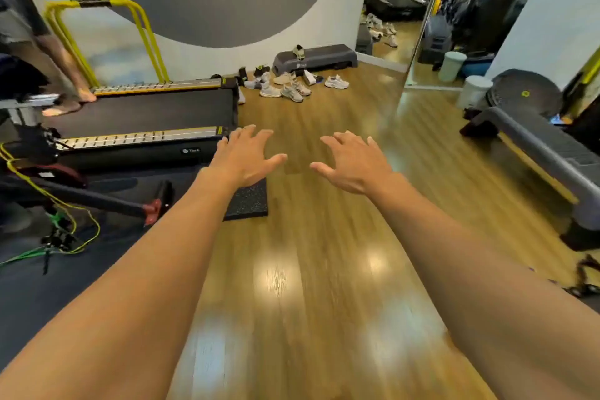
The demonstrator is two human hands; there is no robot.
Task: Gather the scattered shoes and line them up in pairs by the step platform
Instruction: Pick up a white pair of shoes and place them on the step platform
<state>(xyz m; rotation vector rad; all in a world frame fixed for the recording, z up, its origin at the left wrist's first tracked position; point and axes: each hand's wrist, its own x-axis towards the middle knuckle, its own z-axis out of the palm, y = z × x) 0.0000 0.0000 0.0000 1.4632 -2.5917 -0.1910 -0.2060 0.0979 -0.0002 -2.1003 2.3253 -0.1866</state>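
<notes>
A: Fingers [259, 134]?
B: Spread wide, loose, holding nothing & touching nothing. Same on both: L hand [242, 156] and R hand [354, 162] are palms down, arms stretched fwd over bare floor [324, 237].

A: Shoes?
B: Well ahead of the hands. Shoes [285, 86] lie in a jumble on the floor just in front of the step [319, 55], by the wall, w/ a few touching or overlapping. Most are pale trainers, a couple dark ones at the left edge. One odd shoe [299, 52] sits on top of the step. Can't match pairs from here, too small.

A: How will they handle?
B: Prob. light, soft uppers, stiffer soles, not fragile or slippery. I'd hook fingers into the collar or pinch the heel tab, one shoe per hand, maybe two. Laces may snag on neighbours.

A: Anything in the way?
B: Treadmill [146, 110] to the left w/ another person's bare feet on it. A second step bench [535, 146] on the right. The lane between looks open.
</notes>
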